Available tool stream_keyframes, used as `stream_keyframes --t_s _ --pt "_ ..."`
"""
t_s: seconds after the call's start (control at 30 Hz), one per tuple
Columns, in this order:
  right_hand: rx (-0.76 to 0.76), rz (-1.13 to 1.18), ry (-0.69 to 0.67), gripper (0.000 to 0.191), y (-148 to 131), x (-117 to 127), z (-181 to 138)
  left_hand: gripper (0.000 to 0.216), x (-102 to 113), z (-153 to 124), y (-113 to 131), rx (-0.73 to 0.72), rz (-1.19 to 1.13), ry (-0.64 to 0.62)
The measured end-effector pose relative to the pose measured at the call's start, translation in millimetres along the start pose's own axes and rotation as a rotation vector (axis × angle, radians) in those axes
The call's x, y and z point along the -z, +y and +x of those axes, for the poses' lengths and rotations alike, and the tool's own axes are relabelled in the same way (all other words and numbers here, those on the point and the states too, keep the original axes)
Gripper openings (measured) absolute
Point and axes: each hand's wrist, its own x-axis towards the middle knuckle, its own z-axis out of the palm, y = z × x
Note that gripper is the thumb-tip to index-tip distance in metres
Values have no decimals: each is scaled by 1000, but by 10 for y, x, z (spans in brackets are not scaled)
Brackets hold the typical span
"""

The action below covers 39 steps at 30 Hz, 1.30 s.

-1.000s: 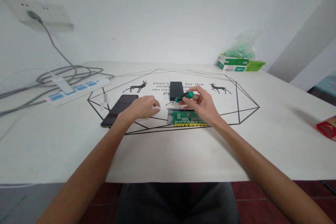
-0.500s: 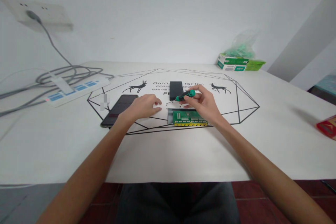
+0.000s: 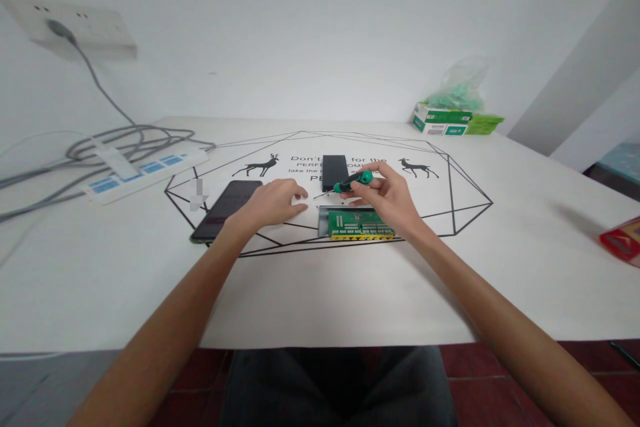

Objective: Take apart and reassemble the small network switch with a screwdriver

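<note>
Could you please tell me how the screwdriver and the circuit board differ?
The right hand holds the screwdriver; the circuit board lies ungripped. The screwdriver looks green and black, while the circuit board is green with a yellow near edge. Both show green.

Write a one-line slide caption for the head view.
The right hand holds a screwdriver near a circuit board; the left hand is beside a phone.
</note>
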Motion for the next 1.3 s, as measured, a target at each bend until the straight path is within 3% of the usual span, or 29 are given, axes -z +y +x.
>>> stream_keyframes --t_s 0.37,0.6,1.3 --pt "-62 118 97 41 -137 56 0 27 26 31 56 -20 -337 194" --pt "-57 137 105 40 -149 58 2 23 16 34 37 -39 -398 229" --pt "-55 49 94 41 -171 42 -19 18 118 -29 173 67 -60 186"
